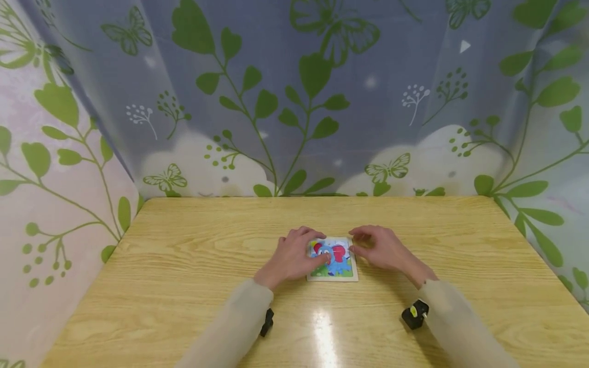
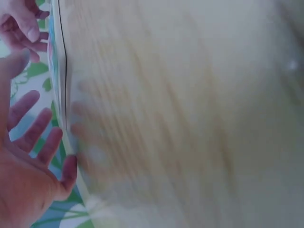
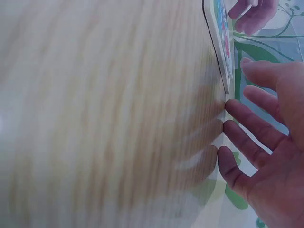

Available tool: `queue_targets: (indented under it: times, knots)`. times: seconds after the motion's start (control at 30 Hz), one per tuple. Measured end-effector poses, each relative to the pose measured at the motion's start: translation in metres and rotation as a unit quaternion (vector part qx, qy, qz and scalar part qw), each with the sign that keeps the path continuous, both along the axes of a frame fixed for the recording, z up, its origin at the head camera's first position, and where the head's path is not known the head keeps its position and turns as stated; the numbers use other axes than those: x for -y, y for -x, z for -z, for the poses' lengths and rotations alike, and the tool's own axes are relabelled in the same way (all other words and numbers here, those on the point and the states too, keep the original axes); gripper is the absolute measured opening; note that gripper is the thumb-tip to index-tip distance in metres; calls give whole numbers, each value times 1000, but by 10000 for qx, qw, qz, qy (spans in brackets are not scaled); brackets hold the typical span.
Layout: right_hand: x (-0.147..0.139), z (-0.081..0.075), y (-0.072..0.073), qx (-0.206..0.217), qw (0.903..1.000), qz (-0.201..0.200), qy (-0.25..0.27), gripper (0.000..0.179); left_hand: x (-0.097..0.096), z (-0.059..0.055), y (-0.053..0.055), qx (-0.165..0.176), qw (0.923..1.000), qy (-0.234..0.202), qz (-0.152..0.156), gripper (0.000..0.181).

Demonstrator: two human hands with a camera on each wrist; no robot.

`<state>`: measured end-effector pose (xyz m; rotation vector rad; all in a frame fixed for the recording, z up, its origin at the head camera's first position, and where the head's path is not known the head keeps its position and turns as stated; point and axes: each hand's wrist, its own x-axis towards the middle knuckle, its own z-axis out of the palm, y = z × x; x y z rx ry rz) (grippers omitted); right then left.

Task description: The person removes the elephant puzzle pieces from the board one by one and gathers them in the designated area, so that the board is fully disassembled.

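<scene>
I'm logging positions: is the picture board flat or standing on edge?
Flat: in the head view, the picture board lies face up on the table, and both wrist views show its thin edge along the wood.

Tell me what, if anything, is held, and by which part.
Nothing is held: the puzzle lies on the table, left grip partly over it, right grip beside it.

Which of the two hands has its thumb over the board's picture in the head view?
The left hand: its thumb overlaps the picture board, whereas the right hand is at the board's right edge.
</scene>
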<state>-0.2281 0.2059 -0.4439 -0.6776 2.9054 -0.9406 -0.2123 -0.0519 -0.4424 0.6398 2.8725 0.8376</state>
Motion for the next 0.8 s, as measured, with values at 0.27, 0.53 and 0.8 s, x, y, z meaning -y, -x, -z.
queue_targets:
  times: [0.27, 0.53, 0.8]
  knots:
    - [2, 3, 5, 259, 9997, -21, -7, 33, -16, 6, 1, -36, 9989, 289, -379, 49]
    - [4, 4, 4, 333, 9994, -100, -21, 31, -25, 7, -4, -31, 9960, 685, -569, 54]
    - [6, 3, 7, 148, 9998, -150, -73, 27, -28, 6, -2, -118, 9949, 737, -686, 53]
